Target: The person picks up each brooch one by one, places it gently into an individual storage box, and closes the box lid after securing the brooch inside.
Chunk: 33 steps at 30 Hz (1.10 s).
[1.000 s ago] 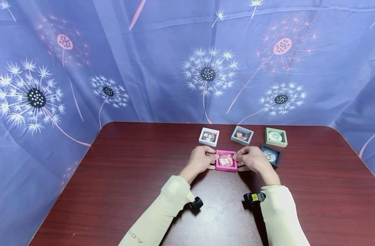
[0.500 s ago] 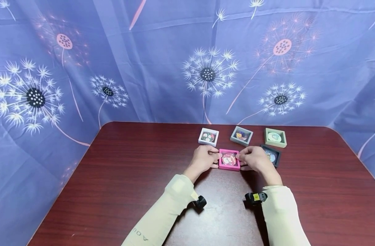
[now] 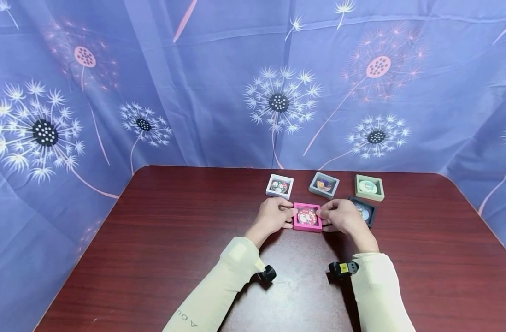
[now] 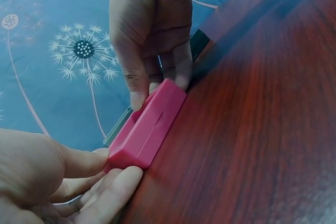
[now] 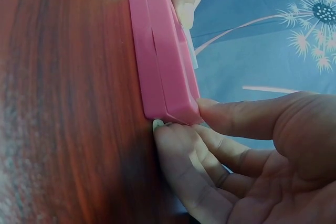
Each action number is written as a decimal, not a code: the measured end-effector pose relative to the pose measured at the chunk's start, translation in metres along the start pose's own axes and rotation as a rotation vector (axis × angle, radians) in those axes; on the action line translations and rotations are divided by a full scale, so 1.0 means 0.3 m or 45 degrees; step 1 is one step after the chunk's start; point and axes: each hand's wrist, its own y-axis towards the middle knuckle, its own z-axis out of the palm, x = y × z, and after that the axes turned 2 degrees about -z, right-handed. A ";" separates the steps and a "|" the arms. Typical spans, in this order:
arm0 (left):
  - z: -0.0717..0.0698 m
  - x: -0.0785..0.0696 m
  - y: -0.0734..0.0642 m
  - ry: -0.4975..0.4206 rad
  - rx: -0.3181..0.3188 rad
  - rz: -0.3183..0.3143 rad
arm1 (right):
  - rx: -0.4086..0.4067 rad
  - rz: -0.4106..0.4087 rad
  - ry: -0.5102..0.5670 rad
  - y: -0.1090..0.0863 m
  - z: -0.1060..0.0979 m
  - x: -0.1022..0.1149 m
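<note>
A pink square display frame (image 3: 307, 229) with a red and white round disc behind its window lies at the table's middle. At its left edge, my left hand (image 3: 272, 216) pinches it between thumb and fingers. My right hand (image 3: 343, 216) grips the opposite edge the same way. Seen in the left wrist view, the frame's pink side wall (image 4: 157, 124) has a thin seam along it and sits on or very close to the wood. The right wrist view shows the right thumb (image 5: 236, 116) on its upper rim and the other fingers lower on the side.
Behind the hands stand a white frame (image 3: 268, 191), a grey frame (image 3: 320, 193) and a light green frame (image 3: 369, 197), each with a round disc. A black frame (image 3: 371, 222) is partly covered by the right hand. The dark red table (image 3: 174, 221) meets a blue dandelion-print cloth (image 3: 211, 92).
Both hands have shifted the pink frame slightly to the right, keeping their hold; over the last half second it has hardly moved. The head view has shifted a little.
</note>
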 end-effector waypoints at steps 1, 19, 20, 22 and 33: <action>0.000 0.000 0.001 -0.005 0.002 -0.003 | -0.003 0.003 0.002 0.000 0.000 0.000; 0.000 0.000 0.002 -0.025 0.022 0.001 | -0.003 0.000 0.026 0.002 -0.003 -0.008; 0.002 0.001 0.003 -0.025 0.025 0.004 | -0.005 -0.003 0.024 0.003 -0.004 -0.010; 0.004 0.003 0.003 -0.019 0.027 0.006 | -0.006 -0.005 0.026 0.003 -0.004 -0.014; -0.062 0.009 -0.024 0.077 0.020 0.010 | -0.242 -0.137 -0.222 -0.046 -0.007 0.024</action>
